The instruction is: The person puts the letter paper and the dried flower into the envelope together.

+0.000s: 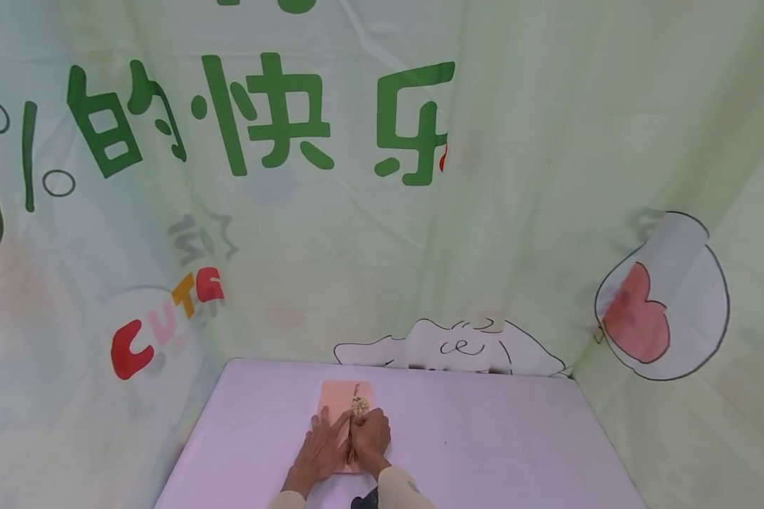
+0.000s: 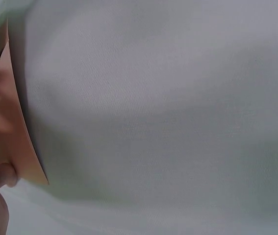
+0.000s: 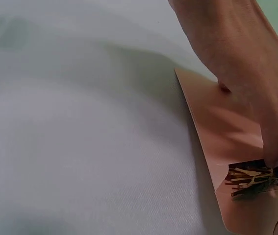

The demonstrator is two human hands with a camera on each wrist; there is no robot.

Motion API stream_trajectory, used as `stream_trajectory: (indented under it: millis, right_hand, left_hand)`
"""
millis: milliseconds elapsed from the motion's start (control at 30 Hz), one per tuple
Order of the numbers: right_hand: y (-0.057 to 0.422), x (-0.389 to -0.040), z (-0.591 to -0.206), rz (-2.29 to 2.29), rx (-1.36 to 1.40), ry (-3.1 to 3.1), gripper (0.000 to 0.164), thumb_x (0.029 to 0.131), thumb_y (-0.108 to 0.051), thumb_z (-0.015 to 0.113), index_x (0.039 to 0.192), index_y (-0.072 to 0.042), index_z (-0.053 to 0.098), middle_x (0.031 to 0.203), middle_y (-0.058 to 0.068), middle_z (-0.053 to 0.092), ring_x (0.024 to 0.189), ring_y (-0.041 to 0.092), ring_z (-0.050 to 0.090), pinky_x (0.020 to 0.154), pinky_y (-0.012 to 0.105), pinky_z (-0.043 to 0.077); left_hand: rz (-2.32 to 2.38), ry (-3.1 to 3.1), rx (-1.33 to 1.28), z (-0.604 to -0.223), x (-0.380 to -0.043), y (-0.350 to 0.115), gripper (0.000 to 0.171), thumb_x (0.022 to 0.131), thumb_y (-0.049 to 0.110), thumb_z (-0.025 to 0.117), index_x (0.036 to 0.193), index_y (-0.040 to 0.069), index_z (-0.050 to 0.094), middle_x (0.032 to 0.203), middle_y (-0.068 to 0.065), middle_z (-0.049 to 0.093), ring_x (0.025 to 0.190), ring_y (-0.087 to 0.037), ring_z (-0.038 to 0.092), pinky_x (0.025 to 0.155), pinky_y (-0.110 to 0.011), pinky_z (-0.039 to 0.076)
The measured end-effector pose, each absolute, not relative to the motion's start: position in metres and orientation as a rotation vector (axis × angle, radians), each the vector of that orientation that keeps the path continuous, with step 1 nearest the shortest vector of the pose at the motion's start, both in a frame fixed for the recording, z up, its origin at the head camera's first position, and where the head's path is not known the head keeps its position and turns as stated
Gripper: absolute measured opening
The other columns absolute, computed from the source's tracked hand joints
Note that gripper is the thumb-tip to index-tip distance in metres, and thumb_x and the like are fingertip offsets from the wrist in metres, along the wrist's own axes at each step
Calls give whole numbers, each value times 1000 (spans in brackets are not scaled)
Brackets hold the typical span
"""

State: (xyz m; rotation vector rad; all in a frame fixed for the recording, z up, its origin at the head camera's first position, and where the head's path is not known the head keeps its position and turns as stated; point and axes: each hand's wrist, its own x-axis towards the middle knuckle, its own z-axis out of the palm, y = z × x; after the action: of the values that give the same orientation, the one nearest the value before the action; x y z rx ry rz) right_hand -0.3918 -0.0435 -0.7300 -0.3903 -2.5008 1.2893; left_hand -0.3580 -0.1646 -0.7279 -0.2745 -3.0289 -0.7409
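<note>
A pink card or folder (image 1: pixel 336 396) lies on the table, with a small bunch of dried flowers (image 1: pixel 360 406) lengthwise along it. My left hand (image 1: pixel 320 447) rests on the card with fingers spread, its index finger reaching to the stems. My right hand (image 1: pixel 371 433) grips the bunch just below the pale flower heads. In the right wrist view, the cut stem ends (image 3: pixel 249 178) show in a dark gap in the pink card (image 3: pixel 217 112), under the left hand's fingertip. Only the card's edge (image 2: pixel 18 142) and some fingers (image 2: pixel 4 175) appear in the left wrist view.
The table (image 1: pixel 484 438) has a pale lilac cover, with a tiny dark speck right of the card. Printed curtains (image 1: pixel 331 247) with green characters and cartoon drawings hang behind it and at both sides. A dark object (image 1: pixel 366 500) shows by the right sleeve.
</note>
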Motion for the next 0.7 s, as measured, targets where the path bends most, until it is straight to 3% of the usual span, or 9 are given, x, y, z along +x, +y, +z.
stream_trajectory:
  millis: [300, 433, 500, 700]
  right_hand:
    - [-32, -393, -728, 1307, -111, -2566, 16, 88, -10, 84, 73, -7, 81, 64, 2, 72, 57, 13, 59, 55, 34, 48]
    - [-22, -395, -731, 1258, -99, -2566, 11, 88, -16, 86, 80, -8, 86, 73, 3, 78, 64, 14, 66, 60, 34, 51]
    - [-16, -396, -733, 1238, -108, -2552, 8, 85, -16, 90, 90, -10, 88, 74, 0, 75, 65, 12, 62, 60, 31, 47]
    - [4, -398, -733, 1289, -16, -2578, 50, 71, -13, 100, 119, -16, 86, 62, -5, 44, 58, 9, 36, 54, 26, 26]
  left_hand:
    - [-750, -3030, -278, -721, -359, -166, 54, 107, 38, 62, 159, 24, 52, 163, -41, 40, 145, -64, 46, 104, -77, 50]
    - [-720, -3035, -283, -722, -361, -168, 55, 107, 38, 63, 160, 26, 51, 163, -40, 40, 145, -62, 47, 104, -75, 51]
    - [-715, -3021, -295, -723, -361, -168, 56, 106, 38, 64, 159, 26, 51, 162, -40, 41, 143, -61, 49, 101, -74, 52]
    - [-730, -3021, -287, -725, -360, -168, 58, 105, 38, 64, 160, 25, 50, 162, -40, 41, 142, -59, 50, 100, -72, 54]
